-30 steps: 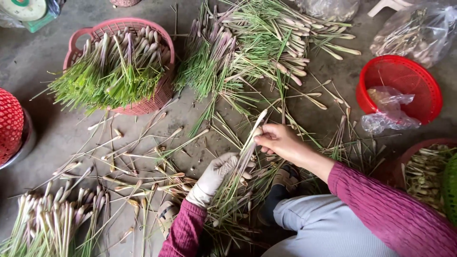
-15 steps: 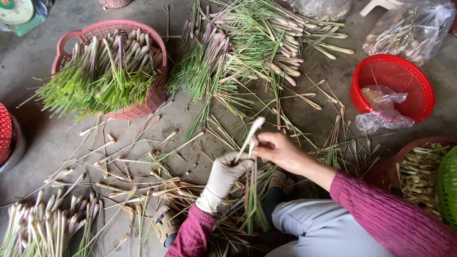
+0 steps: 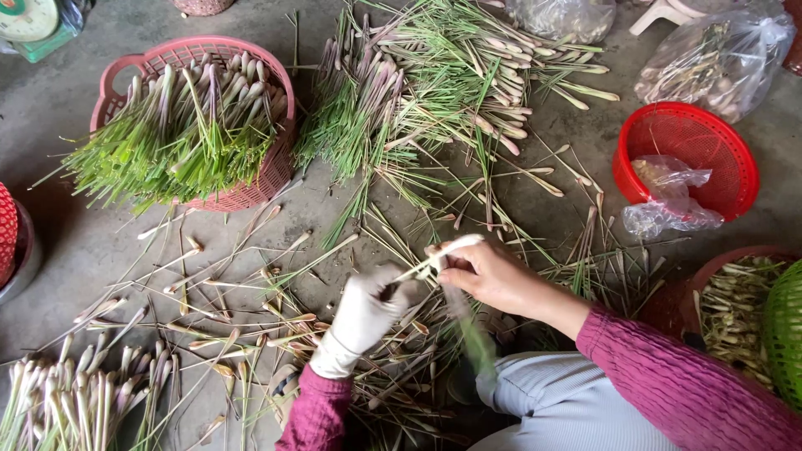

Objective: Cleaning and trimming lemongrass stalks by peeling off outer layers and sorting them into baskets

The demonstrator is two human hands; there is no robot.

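Head view: looking down on a concrete floor [image 3: 75, 250] strewn with stalks and peelings.
Left hand [image 3: 368, 313]: white-gloved, fingers curled shut around the lower part of a lemongrass stalk [image 3: 439, 257], something dark at the thumb (too small to tell what).
Right hand [image 3: 489, 276]: bare, fingers pinched on the same stalk just beside the glove, near its pale end.
Stalk position: held above the floor litter, in front of the knees, pale tip angled up and to the right; green lower end blurred.
Pink basket [image 3: 267, 179]: upper left, filled with stalks, green tops spilling toward the left.
Loose pile [image 3: 434, 92]: top centre, untidy heap of stalks lying on the floor.
Red basket [image 3: 735, 163]: right side, holding a crumpled clear plastic bag [image 3: 668, 196].
Trimmed bundle [image 3: 75, 401]: bottom left, pale ends side by side.
Brown bowl [image 3: 710, 276]: right edge, partly out of frame, with cut pieces inside.
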